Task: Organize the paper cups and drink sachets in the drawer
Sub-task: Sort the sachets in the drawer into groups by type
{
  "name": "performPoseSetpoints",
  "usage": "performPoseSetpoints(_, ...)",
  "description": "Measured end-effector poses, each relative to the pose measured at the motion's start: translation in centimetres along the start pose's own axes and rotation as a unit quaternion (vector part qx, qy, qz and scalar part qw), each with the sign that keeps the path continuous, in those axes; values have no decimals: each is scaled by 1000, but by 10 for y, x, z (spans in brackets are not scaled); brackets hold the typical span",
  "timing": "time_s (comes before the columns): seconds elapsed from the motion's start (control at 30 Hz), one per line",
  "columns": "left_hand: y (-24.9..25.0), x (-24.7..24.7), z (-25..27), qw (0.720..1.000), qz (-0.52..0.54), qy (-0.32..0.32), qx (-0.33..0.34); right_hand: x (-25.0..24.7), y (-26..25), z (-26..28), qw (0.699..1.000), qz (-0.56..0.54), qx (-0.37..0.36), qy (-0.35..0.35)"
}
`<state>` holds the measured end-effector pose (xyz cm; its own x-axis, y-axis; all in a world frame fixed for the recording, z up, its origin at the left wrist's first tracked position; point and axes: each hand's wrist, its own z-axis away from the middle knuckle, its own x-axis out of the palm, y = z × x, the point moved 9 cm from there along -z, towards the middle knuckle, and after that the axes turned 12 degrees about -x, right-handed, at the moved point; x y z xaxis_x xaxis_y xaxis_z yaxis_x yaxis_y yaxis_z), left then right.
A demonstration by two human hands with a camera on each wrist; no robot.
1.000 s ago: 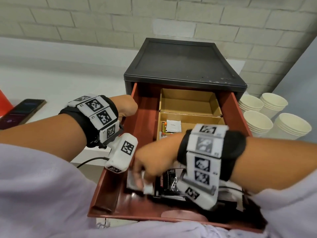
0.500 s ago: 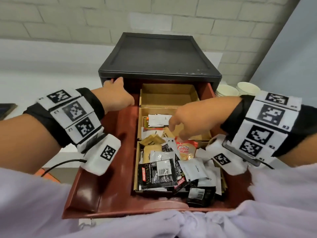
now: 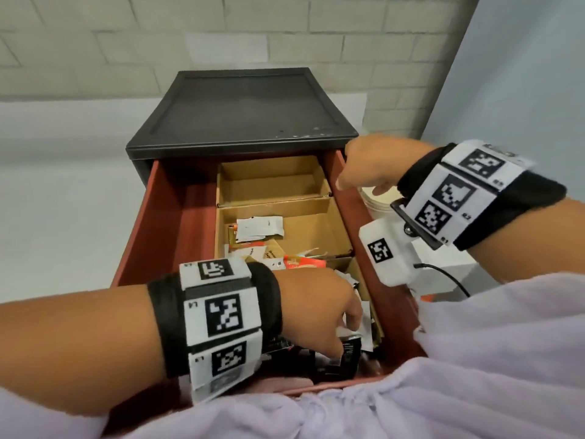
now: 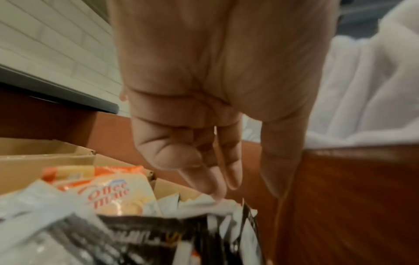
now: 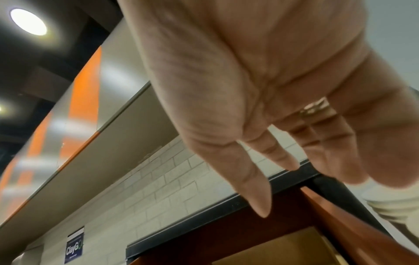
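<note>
The red-brown drawer (image 3: 158, 223) stands pulled out of the black cabinet (image 3: 243, 106). Cardboard dividers split its right half: the back compartment (image 3: 269, 185) is bare, the middle one holds a few white sachets (image 3: 259, 226), and the front one is heaped with sachets. My left hand (image 3: 343, 337) reaches into the front heap. Its fingertips (image 4: 217, 193) touch white sachets beside a black sachet (image 4: 147, 238) and a Coffee-mate sachet (image 4: 118, 195). My right hand (image 3: 357, 188) hovers over the drawer's right wall, fingers loose and holding nothing. Paper cups (image 3: 380, 201) stand just beneath it.
The drawer's left half (image 3: 190, 236) has a bare red floor. A brick wall runs behind the cabinet. A white box (image 3: 443, 274) and a black cable lie right of the drawer. My pale clothing (image 3: 411, 400) drapes over the drawer's front edge.
My left hand has left the drawer's back left corner and dropped into the front heap of sachets. My right hand has moved from the middle compartment rightwards to above the cups.
</note>
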<state>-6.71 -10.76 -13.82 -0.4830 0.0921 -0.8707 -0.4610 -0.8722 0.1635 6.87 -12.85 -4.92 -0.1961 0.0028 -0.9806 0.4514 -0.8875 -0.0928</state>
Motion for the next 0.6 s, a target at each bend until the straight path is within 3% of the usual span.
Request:
performPoseSetpoints(0.17,8,20,-12,996,-91,-9,-3,20,9,-10,998,37,19,-54)
performPoseSetpoints(0.3,6,26,-15,996,-89,-10,2,25,13,-21,1000,15,-6,19)
performPoseSetpoints(0.6,-5,27,-21,999,-41,29,-6,28,16,-33,999,33,-19,18)
